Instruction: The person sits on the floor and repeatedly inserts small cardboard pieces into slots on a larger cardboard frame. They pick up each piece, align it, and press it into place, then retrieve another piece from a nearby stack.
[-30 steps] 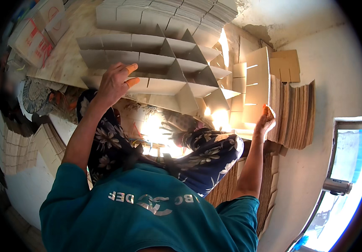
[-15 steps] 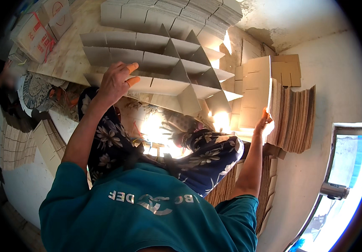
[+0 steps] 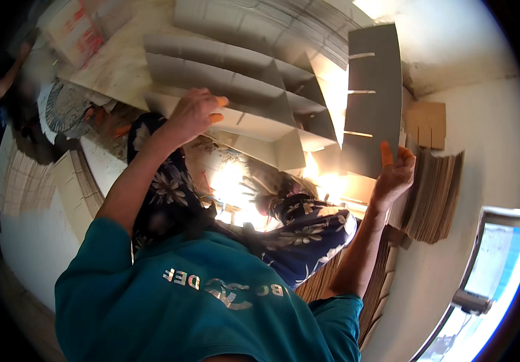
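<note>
**A:** Start at your right hand. What have you got?

**B:** It's closed on the lower edge of a slotted cardboard strip, thumb up against the near face, the strip standing upright above your fist, just right of the divider grid.

**A:** How will it handle?

**B:** By its look, light and fairly stiff along its length, but thin, so it will likely bow or crease if you squeeze mid-span. The three slots cut in from its right edge are weak spots; hold it on the solid margin, as you do now. The surface looks dry and matte, so it shouldn't slip.

**A:** And your left hand?

**B:** It rests on the near wall of the grid, fingers curled over the top edge, steadying it. The grid is interlocked strips, and I'd judge it springy, prone to racking if pushed sideways.

**A:** Further out?

**B:** A stack of flat brown cardboard sheets leans by the wall on your right. At upper left a pale carton carries red printing. A window shows at lower right.
</note>
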`<state>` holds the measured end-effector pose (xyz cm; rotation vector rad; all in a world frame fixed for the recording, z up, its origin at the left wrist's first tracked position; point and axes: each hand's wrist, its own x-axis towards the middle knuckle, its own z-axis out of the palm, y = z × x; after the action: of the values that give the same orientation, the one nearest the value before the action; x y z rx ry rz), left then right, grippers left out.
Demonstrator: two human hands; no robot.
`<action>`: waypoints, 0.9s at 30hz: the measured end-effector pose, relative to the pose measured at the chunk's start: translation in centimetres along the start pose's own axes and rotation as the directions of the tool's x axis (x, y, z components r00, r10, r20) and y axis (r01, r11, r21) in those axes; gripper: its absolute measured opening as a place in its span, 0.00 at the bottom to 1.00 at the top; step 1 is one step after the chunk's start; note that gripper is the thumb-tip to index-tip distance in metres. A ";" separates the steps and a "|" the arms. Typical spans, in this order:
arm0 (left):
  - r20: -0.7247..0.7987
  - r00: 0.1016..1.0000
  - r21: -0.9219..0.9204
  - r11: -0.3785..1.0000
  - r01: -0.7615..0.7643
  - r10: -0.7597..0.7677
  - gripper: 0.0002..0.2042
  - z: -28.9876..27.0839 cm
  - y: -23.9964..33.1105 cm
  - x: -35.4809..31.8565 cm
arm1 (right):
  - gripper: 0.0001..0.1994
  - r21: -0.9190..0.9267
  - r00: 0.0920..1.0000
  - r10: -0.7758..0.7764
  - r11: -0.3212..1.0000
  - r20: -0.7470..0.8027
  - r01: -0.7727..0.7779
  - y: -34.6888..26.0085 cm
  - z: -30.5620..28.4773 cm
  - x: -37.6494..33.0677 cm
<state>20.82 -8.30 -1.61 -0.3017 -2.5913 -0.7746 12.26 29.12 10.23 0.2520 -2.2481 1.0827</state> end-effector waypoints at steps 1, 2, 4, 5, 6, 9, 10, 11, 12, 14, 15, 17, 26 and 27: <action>0.026 1.000 0.008 1.000 0.007 -0.008 0.15 0.3 -0.2 -0.1 | 0.11 0.072 1.000 0.003 0.997 0.004 -0.004 -1.8 1.3 -0.6; 0.010 1.000 0.001 1.000 -0.001 0.001 0.13 0.3 -0.1 -0.1 | 0.15 0.210 0.995 0.087 0.973 0.045 -0.094 -4.0 2.4 -1.4; -0.021 1.000 -0.017 1.000 -0.023 0.023 0.11 0.4 -0.1 0.0 | 0.13 0.182 0.993 0.000 0.983 0.122 -0.023 -6.0 4.4 -2.5; -0.018 1.000 -0.015 1.000 -0.015 0.015 0.11 0.6 -0.4 -0.1 | 0.13 0.168 0.987 -0.043 0.986 0.157 0.016 -6.5 5.1 -2.8; -0.014 1.000 -0.014 1.000 -0.008 0.008 0.10 0.9 -0.8 -0.3 | 0.16 0.167 0.979 -0.072 0.985 0.192 0.040 -6.8 6.1 -3.2; -0.019 1.000 -0.014 1.000 -0.023 0.023 0.08 1.3 -1.2 -0.2 | 0.21 -0.021 0.931 -0.219 0.972 0.293 0.236 -8.3 8.3 -4.3; -0.023 0.999 -0.013 0.999 -0.035 0.034 0.08 1.3 -1.1 -0.1 | 0.21 -0.017 0.919 -0.266 0.959 0.292 0.283 -8.3 8.8 -4.5; -0.021 0.999 -0.016 0.999 -0.032 0.032 0.08 1.3 -1.1 -0.1 | 0.21 -0.014 0.905 -0.312 0.944 0.290 0.330 -8.4 9.4 -4.6; -0.019 0.999 -0.019 0.999 -0.030 0.030 0.07 1.4 -1.0 0.0 | 0.20 -0.060 0.889 -0.342 0.925 0.305 0.376 -8.4 9.8 -4.6; -0.028 0.999 -0.025 0.999 -0.025 0.024 0.07 1.5 -1.1 -0.2 | 0.20 0.022 0.928 -0.150 0.988 0.340 0.152 -10.0 10.5 -5.0; -0.040 0.999 -0.028 0.999 -0.024 0.023 0.07 1.6 -1.1 -0.3 | 0.20 0.042 0.925 -0.130 0.991 0.356 0.123 -10.2 10.8 -5.2; -0.050 0.998 -0.039 0.999 -0.028 0.026 0.07 1.7 -1.1 -0.2 | 0.20 0.072 0.919 -0.088 0.995 0.385 0.065 -10.3 11.2 -5.5; -0.153 0.987 -0.082 0.995 -0.063 0.050 0.02 1.8 -0.8 0.2 | 0.20 -0.014 0.803 -0.076 0.994 0.591 0.104 -11.5 11.6 -4.9; -0.128 0.991 -0.078 0.996 -0.047 0.037 0.01 1.6 -0.7 0.3 | 0.18 0.024 0.805 -0.113 0.992 0.583 0.122 -11.6 11.6 -4.9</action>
<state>19.81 -7.98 -3.06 -0.3197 -2.4322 -0.8562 15.69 12.40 9.19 0.8067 -2.7277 1.0137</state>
